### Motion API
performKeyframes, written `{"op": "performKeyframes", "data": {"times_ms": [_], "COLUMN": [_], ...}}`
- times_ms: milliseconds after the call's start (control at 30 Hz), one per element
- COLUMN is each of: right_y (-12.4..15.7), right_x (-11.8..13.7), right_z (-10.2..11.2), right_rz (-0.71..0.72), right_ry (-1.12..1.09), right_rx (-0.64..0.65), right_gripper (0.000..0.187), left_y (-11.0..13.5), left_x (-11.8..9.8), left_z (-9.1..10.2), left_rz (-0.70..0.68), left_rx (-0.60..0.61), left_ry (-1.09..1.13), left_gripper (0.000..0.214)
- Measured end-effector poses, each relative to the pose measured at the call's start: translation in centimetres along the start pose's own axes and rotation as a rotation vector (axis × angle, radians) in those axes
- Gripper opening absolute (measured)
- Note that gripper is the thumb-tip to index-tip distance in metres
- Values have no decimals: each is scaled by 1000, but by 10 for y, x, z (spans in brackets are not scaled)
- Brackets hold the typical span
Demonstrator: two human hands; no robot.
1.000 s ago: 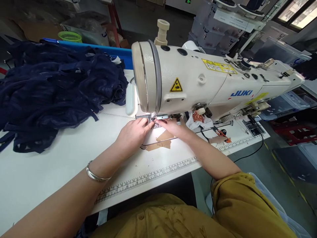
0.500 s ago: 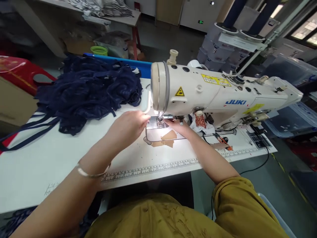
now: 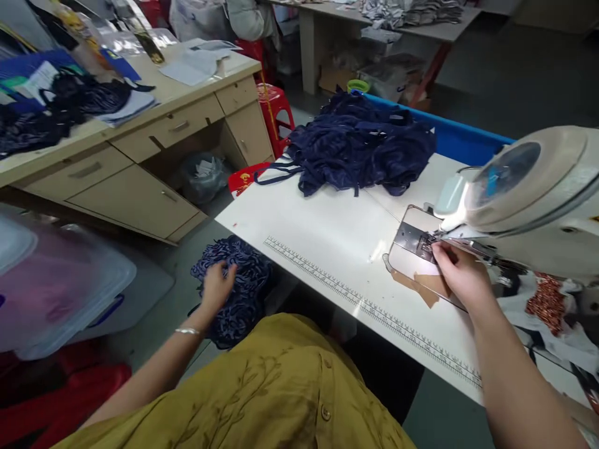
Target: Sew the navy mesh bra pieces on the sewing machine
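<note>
My left hand [image 3: 216, 287] reaches down beside my lap onto a heap of dark blue patterned fabric [image 3: 243, 293] below the table edge; its fingers are spread on the cloth. My right hand [image 3: 461, 274] rests on the metal plate [image 3: 412, 240] of the cream sewing machine [image 3: 538, 199], with fingertips pinched close to the needle area. What they pinch is too small to make out. A big pile of navy fabric strips [image 3: 360, 146] lies at the far side of the white sewing table [image 3: 337, 237].
A printed ruler [image 3: 365, 305] runs along the table's front edge. A wooden desk with drawers [image 3: 154, 143] stands to the left, a clear plastic bin [image 3: 51, 280] at lower left, a red stool [image 3: 276, 109] behind. Brown paper pieces [image 3: 421, 287] lie by the plate.
My head has turned left. My left hand has left the needle area and dropped down to the fabric heap beside my lap. The right hand has stayed at the presser foot.
</note>
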State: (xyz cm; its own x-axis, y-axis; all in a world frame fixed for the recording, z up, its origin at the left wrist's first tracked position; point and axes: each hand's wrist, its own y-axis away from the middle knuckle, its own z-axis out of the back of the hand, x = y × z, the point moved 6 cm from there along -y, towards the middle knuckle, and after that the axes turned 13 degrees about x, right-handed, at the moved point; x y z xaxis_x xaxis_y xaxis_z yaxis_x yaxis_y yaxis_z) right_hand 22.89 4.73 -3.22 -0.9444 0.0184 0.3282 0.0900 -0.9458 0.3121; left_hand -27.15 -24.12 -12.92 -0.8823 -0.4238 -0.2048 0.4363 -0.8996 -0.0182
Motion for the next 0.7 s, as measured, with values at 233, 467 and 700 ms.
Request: {"op": "performKeyframes", "data": {"times_ms": [233,467,700], "right_y": [10,11,11], "right_x": [6,7,6], "right_z": [2,3,3], "right_rz": [48,36,55], "right_ry": [-60,-50,-58], "right_rx": [-33,-19,-19], "right_gripper": [27,27,29], "left_y": [58,75,58], "left_x": [-11,0,45], "left_z": [-136,-142,-114], "left_rz": [481,493,447], "left_rx": [454,490,407], "left_ry": [26,108,174], "left_gripper": [81,51,21]}}
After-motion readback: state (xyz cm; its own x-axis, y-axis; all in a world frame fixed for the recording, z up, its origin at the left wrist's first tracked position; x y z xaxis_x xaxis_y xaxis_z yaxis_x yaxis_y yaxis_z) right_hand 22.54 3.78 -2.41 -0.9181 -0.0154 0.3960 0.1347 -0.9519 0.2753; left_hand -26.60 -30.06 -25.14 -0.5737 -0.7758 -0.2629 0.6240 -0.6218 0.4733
